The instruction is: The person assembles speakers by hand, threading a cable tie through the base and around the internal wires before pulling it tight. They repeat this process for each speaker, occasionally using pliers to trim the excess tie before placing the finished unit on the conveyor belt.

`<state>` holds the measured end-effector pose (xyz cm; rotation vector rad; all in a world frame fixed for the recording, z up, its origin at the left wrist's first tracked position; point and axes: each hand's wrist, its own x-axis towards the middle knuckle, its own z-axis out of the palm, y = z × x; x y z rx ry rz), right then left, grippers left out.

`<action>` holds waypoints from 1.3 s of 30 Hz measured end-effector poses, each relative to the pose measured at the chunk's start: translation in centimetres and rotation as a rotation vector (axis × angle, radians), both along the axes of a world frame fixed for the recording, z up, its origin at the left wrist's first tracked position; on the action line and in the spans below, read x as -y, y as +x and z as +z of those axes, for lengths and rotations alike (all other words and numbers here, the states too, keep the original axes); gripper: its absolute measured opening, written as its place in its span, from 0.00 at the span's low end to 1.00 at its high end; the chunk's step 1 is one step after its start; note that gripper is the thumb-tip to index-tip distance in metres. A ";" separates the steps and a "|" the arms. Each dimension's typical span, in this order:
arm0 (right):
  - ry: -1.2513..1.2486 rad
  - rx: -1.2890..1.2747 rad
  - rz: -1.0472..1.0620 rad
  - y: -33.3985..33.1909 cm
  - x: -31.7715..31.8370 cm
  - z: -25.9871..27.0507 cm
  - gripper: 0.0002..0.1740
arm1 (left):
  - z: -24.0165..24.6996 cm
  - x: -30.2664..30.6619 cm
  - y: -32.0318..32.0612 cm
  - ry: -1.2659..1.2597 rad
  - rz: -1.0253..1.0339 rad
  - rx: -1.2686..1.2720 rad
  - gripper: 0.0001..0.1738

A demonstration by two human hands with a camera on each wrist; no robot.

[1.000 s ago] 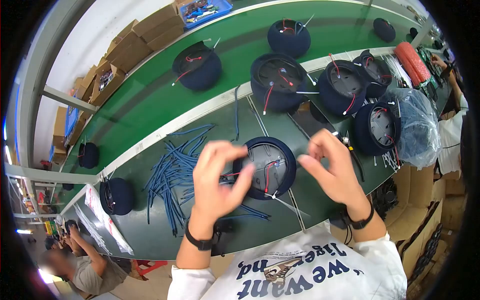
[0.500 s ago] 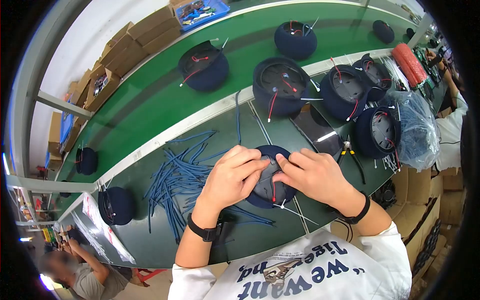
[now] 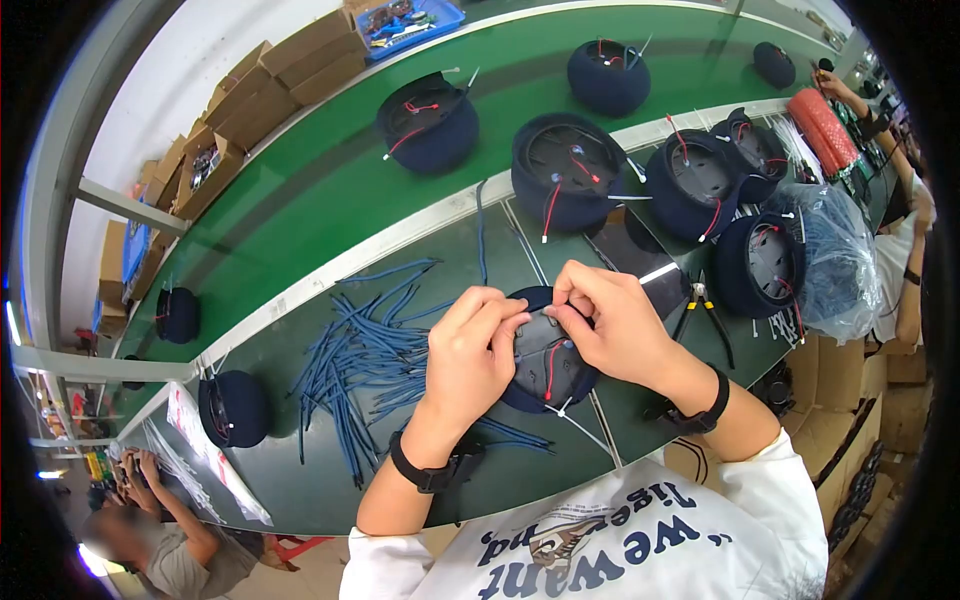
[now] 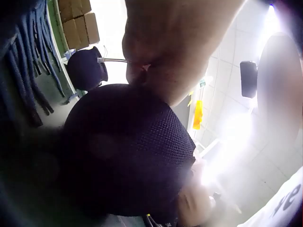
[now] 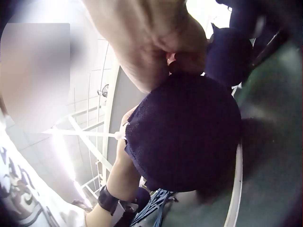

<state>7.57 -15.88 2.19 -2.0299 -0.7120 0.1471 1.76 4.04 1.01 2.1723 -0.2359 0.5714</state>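
Observation:
A round shell (image 3: 540, 372) covered in navy mesh fabric lies open side up on the dark green worktable, its grey plastic inside showing a red wire. My left hand (image 3: 472, 345) pinches the fabric edge at the shell's far rim, left of centre. Close beside it, my right hand (image 3: 618, 325) pinches the same rim between thumb and forefinger. A white cable tie (image 3: 585, 425) sticks out from the near edge. Both wrist views show the shell's fabric side (image 4: 128, 151) under the fingers; the fingertips are largely hidden there.
Blue cords (image 3: 355, 365) lie in a heap at the left. Yellow-and-black cutters (image 3: 700, 305) and a dark flat panel (image 3: 635, 245) are at the right. Several similar shells (image 3: 567, 170) stand behind and rightward, near a clear plastic bag (image 3: 840, 265). Cartons (image 3: 310, 60) line the far side.
Both hands came from above the table to the shell, first over its inside, then pinching at its far rim. The shells on the far green surface shifted right in view.

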 end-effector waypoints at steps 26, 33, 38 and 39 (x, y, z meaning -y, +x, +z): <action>-0.239 0.256 0.223 -8.4 4.9 4.1 0.19 | 3.0 -1.0 -3.5 0.200 -0.617 0.018 0.19; -0.134 0.216 0.208 -8.6 5.4 2.4 0.09 | -0.4 -0.2 -3.1 0.252 -0.607 0.166 0.17; 0.053 0.002 0.113 -6.6 6.3 2.6 0.05 | 2.9 -2.2 -3.3 0.232 -0.331 0.201 0.13; 0.108 -0.054 0.068 -5.7 6.7 2.5 0.05 | 3.5 -3.0 -3.2 0.200 -0.235 0.204 0.12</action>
